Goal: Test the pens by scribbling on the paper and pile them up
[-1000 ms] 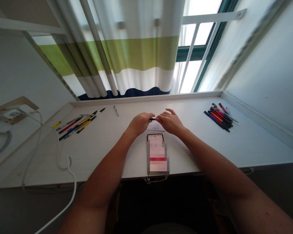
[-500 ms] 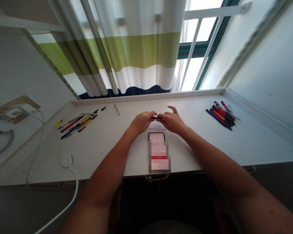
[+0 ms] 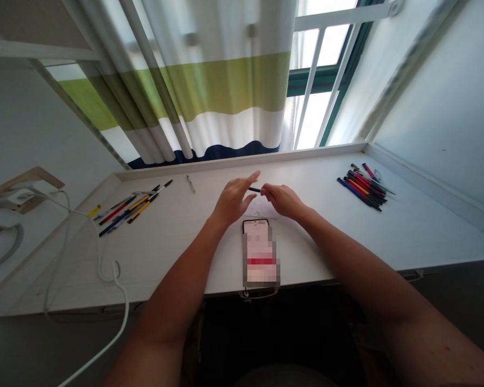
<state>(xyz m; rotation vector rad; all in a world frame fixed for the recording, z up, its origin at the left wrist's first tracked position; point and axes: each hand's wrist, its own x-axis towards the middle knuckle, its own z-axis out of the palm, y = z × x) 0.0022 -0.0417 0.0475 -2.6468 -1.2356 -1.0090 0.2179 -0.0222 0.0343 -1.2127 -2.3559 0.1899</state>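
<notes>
Above the middle of the white desk, my right hand [image 3: 283, 199] is closed on one end of a dark pen [image 3: 254, 189]. The pen's other end points left, toward my left hand [image 3: 232, 200], whose thumb and fingers are apart. Under the hands lies a white paper [image 3: 262, 207] with faint marks. A phone [image 3: 260, 258] with a lit, blurred screen rests just in front of the paper, near the desk's edge.
Several pens [image 3: 133, 209] are spread at the left, beside a white cable [image 3: 116, 273]. A single pen [image 3: 191, 184] lies behind them. Several more pens [image 3: 363, 185] are piled at the right. A raised rim [image 3: 242, 162] runs along the back.
The fingers of my left hand have opened away from the dark pen, while my right hand has closed round its end. The view has shifted slightly.
</notes>
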